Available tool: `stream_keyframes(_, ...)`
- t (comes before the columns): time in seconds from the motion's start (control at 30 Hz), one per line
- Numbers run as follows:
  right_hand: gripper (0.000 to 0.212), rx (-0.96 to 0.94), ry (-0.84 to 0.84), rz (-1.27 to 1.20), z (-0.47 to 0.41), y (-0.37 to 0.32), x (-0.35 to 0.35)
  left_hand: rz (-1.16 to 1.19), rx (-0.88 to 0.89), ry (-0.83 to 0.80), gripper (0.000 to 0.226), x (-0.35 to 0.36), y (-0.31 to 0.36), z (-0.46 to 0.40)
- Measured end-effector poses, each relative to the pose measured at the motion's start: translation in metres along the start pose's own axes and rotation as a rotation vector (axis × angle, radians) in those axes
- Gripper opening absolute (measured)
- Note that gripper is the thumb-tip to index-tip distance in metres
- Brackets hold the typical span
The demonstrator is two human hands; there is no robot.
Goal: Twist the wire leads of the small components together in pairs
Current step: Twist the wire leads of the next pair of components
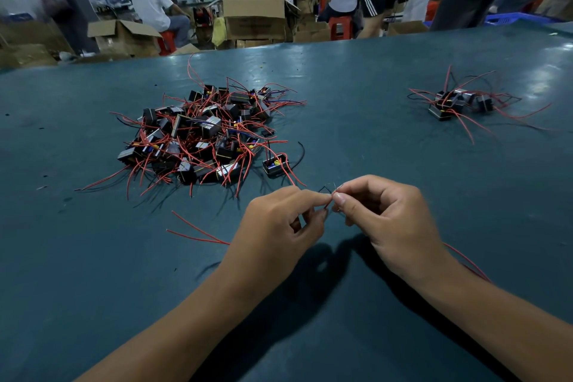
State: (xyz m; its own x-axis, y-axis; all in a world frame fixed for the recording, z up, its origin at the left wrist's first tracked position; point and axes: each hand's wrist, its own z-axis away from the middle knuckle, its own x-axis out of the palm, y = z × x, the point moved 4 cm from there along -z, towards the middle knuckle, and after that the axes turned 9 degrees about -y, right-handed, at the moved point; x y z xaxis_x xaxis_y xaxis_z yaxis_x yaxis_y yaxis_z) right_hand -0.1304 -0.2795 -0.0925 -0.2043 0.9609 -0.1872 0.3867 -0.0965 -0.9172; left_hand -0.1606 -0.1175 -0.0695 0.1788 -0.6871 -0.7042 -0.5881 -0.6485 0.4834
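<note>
Wire leads (328, 195), red and black, meet between my left hand (279, 226) and right hand (384, 220), both pinching them above the teal table (372, 87).

Left hand (279, 220) and right hand (384, 217) meet fingertip to fingertip, both pinching, forearms converging.

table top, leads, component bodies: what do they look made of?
Table: teal sheet, probably vinyl or rubber mat; smooth, semi-gloss, it shows soft window glare.
Leads: thin wire in red, some black, plastic-looking insulation; they hold loose curves.
Components: black blocks, likely moulded plastic; some show shiny silver faces, maybe metal or tape. Too small to be sure.
</note>
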Motion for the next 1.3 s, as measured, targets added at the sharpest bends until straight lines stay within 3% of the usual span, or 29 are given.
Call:
stream_keyframes(0.37, 0.005, 0.012, -0.010, -0.018, -0.001, -0.001, 0.002, -0.040, 0.014, 0.018, 0.025, -0.007, 0.008, -0.006)
stream_keyframes(0.7, 0.009, -0.050, -0.041, 0.127, 0.002, -0.007, 0.003, -0.305, 0.050, -0.375, 0.017, -0.020, 0.022, -0.039)
stream_keyframes(0.87, 0.008, -0.049, -0.015, 0.148, 0.004, -0.008, 0.004, -0.228, -0.081, -0.518, 0.019, -0.014, 0.021, -0.047)
stream_keyframes(1.13, 0.017, -0.121, -0.030, 0.279, 0.008, -0.017, 0.004, -0.173, -0.263, -0.518, 0.023, -0.012, 0.017, -0.052)
stream_keyframes(1.23, 0.026, -0.242, -0.031, 0.435, 0.010, -0.027, 0.006, 0.050, -0.491, -0.516, 0.035, -0.008, 0.006, -0.050)
stream_keyframes(1.3, 0.018, -0.258, -0.047, 0.457, 0.009, -0.027, 0.006, 0.186, -0.565, -0.500, 0.036, -0.011, -0.002, -0.047)
